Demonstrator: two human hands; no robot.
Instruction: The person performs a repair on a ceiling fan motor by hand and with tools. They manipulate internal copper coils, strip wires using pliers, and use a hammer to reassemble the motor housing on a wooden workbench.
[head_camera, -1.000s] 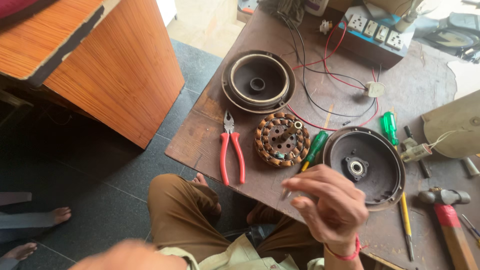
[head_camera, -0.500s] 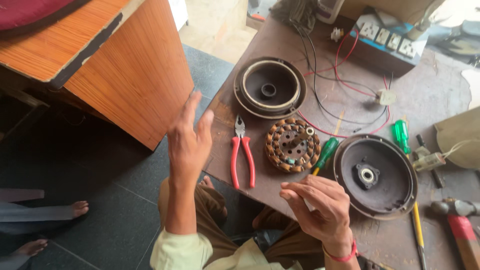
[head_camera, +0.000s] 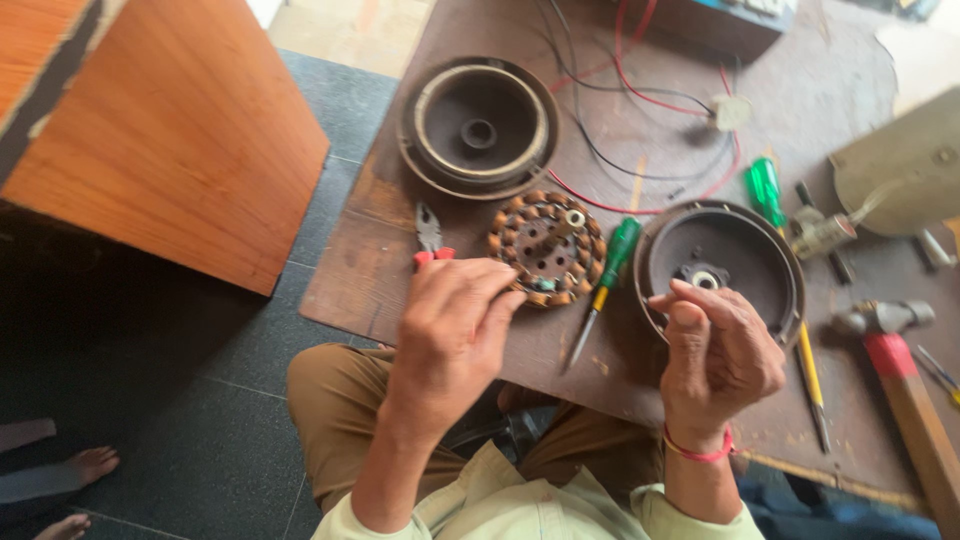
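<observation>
My left hand (head_camera: 455, 330) lies with bent fingers over the handles of the red pliers (head_camera: 428, 230), whose head sticks out above it. Its fingertips reach the edge of the copper-wound stator (head_camera: 545, 245). Whether it grips the pliers is hidden. My right hand (head_camera: 715, 355), with a red band at the wrist, is closed with thumb and finger pinched at the near rim of a round dark motor cover (head_camera: 775, 260). Nothing shows between its fingers. A green-handled screwdriver (head_camera: 620, 245) lies between the two hands.
A second round motor cover (head_camera: 430, 150) sits at the back of the brown board (head_camera: 380, 270), with red and black wires (head_camera: 640, 100) behind. A hammer (head_camera: 900, 360), another green screwdriver (head_camera: 765, 190) and a yellow-shafted tool (head_camera: 808, 370) lie at right. An orange wooden cabinet (head_camera: 170, 140) stands left. Someone's bare feet (head_camera: 80, 470) show at lower left.
My left hand, raised and spread beside the cabinet half a second ago, has come down onto the pliers by the stator. My right hand has shifted right to the motor cover's rim.
</observation>
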